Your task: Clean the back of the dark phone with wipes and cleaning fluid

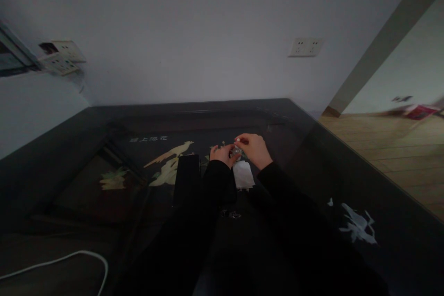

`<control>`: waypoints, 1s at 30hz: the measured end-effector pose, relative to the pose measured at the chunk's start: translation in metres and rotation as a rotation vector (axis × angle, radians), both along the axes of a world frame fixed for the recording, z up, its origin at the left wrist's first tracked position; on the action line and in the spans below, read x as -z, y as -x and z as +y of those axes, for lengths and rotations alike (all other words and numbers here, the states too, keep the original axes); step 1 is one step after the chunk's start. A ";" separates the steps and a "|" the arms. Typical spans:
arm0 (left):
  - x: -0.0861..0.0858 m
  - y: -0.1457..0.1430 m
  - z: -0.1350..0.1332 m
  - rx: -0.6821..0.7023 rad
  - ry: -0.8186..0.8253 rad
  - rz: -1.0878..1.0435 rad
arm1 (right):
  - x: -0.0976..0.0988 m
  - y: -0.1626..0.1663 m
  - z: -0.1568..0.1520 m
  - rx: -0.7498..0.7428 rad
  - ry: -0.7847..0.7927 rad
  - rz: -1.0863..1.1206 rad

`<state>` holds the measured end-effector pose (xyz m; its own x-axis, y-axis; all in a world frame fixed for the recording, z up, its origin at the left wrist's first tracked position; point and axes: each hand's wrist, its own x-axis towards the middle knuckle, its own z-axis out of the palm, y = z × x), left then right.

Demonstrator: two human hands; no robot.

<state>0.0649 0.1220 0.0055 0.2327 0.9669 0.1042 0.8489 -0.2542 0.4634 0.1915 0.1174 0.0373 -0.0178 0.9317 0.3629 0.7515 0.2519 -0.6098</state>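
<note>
Both my hands meet over the middle of a dark glossy table (86, 175) with a bird picture under its top. My left hand (223, 153) and my right hand (252, 148) pinch a small clear shiny thing (237, 151) between their fingertips; I cannot make out what it is. Just below the hands lies a white paper piece (243, 175) on the table. A black rectangular box (186, 180) stands left of my left sleeve.
Torn white scraps (357, 226) lie on the table at the right. A white cable (69, 259) curves at the lower left. Wall sockets (305, 47) sit on the wall behind. Wooden floor (398, 148) opens to the right.
</note>
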 end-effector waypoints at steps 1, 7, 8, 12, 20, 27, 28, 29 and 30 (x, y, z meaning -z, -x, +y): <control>0.000 0.000 0.000 0.000 -0.001 0.000 | 0.000 0.000 -0.001 -0.006 0.006 -0.013; 0.000 0.000 -0.001 0.001 -0.008 0.004 | -0.004 0.001 -0.005 -0.006 0.018 -0.110; 0.000 0.000 -0.001 0.003 -0.011 0.004 | -0.004 0.002 -0.005 0.009 0.015 -0.125; 0.003 -0.001 0.001 0.000 -0.020 0.012 | 0.001 0.009 -0.006 0.094 0.008 -0.184; 0.004 0.000 0.000 0.012 -0.046 0.006 | -0.008 -0.019 -0.016 0.203 0.209 -0.389; 0.003 -0.004 -0.007 0.047 -0.108 0.013 | 0.016 -0.024 -0.043 0.019 0.352 -0.480; 0.001 -0.003 -0.008 0.042 -0.116 0.006 | 0.020 -0.021 -0.045 0.004 0.352 -0.488; -0.002 0.000 -0.010 0.030 -0.125 0.008 | 0.023 -0.018 -0.046 -0.009 0.357 -0.492; -0.005 0.004 -0.012 0.009 -0.137 0.020 | 0.026 -0.016 -0.045 -0.019 0.366 -0.494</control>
